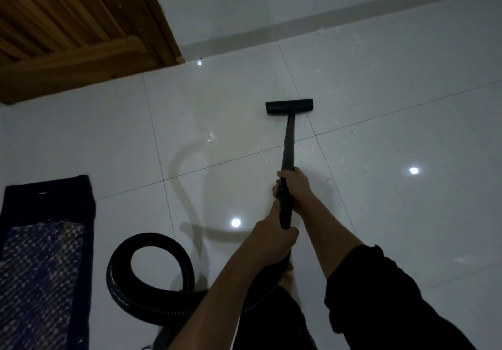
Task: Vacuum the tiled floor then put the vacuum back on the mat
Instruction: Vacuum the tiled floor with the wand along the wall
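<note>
I hold a black vacuum wand [288,146] with both hands. My right hand [294,186] grips the tube higher up, and my left hand [274,238] grips it lower, near where the ribbed hose begins. The flat black floor head [289,105] rests on the glossy white tiled floor [380,186], ahead of me near a tile joint. The black ribbed hose [152,273] curls in a loop on the floor to my lower left. A dark blue mat [46,254] with a patterned panel lies at the left edge. The vacuum body is hidden.
A wooden slatted door [68,23] and its frame stand at the upper left. A white wall with a grey skirting [326,21] runs across the back. Small white specks lie scattered on the tiles at right [380,83]. Ceiling lights reflect in the floor.
</note>
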Available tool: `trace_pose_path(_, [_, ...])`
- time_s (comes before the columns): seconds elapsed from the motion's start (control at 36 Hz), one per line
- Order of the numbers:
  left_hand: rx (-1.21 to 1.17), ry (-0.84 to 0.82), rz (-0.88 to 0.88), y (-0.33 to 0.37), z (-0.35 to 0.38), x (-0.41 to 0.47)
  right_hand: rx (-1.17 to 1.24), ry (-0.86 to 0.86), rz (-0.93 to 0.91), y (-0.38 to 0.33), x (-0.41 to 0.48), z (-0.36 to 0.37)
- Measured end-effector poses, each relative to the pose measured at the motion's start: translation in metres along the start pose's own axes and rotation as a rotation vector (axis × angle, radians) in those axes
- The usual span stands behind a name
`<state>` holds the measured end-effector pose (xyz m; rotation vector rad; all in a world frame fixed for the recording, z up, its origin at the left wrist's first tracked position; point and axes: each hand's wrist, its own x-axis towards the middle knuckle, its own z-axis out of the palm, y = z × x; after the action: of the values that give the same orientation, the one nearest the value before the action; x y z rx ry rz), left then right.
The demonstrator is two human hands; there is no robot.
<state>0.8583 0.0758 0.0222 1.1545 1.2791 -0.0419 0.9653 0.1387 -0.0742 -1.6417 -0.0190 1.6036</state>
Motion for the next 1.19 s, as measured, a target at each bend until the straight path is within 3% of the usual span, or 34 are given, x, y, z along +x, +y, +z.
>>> trace_pose_path(1.19, [-0.093, 0.059, -0.039, -0.035, 0.036, -0.062, -0.021, -0.088, 0.111, 0.055, -0.051, -0.013])
